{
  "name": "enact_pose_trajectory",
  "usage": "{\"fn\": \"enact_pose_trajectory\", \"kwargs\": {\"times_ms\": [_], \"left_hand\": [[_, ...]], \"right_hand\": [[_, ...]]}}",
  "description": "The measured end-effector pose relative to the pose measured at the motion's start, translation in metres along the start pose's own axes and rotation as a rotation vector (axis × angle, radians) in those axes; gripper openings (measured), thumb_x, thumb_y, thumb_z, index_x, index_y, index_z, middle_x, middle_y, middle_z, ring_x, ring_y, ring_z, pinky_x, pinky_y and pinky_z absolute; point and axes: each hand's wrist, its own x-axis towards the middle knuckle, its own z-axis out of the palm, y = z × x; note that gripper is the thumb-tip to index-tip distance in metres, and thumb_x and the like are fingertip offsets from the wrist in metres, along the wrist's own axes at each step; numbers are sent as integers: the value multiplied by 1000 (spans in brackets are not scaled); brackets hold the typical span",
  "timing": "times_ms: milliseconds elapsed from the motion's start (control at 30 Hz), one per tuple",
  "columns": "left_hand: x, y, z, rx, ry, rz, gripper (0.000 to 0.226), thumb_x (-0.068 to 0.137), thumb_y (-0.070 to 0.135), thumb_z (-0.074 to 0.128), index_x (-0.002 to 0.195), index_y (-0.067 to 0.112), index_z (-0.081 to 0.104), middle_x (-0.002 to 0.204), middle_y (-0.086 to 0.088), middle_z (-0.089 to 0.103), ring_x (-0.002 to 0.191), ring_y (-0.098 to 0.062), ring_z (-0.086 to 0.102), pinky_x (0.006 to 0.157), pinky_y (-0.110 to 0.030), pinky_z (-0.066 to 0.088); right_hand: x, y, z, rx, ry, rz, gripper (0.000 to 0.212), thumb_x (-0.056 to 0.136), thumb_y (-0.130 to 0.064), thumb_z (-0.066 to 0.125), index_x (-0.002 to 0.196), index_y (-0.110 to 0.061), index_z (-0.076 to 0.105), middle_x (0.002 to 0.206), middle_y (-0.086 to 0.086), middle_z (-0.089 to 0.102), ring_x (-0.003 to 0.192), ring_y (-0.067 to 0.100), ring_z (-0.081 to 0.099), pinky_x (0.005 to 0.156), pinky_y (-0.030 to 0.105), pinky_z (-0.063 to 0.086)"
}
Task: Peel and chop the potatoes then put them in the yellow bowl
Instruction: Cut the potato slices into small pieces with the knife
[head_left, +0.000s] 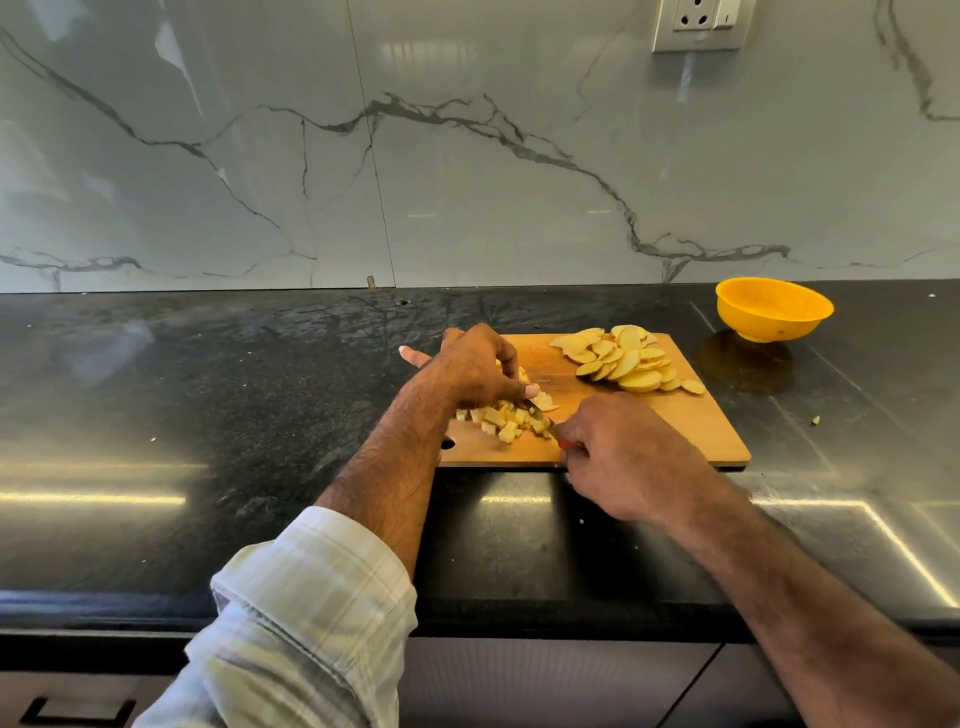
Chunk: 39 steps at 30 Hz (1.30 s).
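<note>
On the rectangular wooden chopping board (675, 431), the left hand (475, 366) curls over pale yellow diced potato pieces (501, 418), steadying them. The right hand (621, 457) grips a small red-handled knife (543, 418), blade among the dice. Round potato slices (626, 361) lie piled toward the empty yellow plastic bowl (773, 309) on the black desk (208, 389). The cut pieces look light, firm and probably wet-slick; best scooped from beneath.

One rectangular wooden chopping board (675, 426), one round yellow plastic bowl (774, 309), one pile of pale potato slices (626, 361), one heap of small diced potato pieces (501, 421) too many to count, two bare hands, left (470, 366) and right (626, 457), one white wall socket (698, 23)
</note>
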Motion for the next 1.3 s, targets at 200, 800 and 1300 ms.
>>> {"fn": "enact_pose_trajectory", "kwargs": {"times_ms": [200,800,1300], "left_hand": [[1,-4,5,-86,117,77,30,82,57,83,82,30,68,139,9,60,148,-24,35,116,-84,-1],[5,-10,5,-129,276,126,76,92,87,38,143,35,58,155,9,52,149,-21,41,116,-81,-8],[-2,-5,4,-31,267,194,65,76,61,85,129,41,52,151,11,49,151,-17,30,120,-76,-10]], "right_hand": [[0,16,-6,275,67,21,31,99,-31,67,130,-30,71,80,-21,64,52,-2,58,44,12,38],[15,19,10,176,266,112,28,98,-38,66,124,-30,73,92,-14,69,71,3,56,59,19,45],[29,31,21,619,333,113,31,94,-31,75,126,-29,75,99,-6,79,66,3,72,48,10,46]]}}
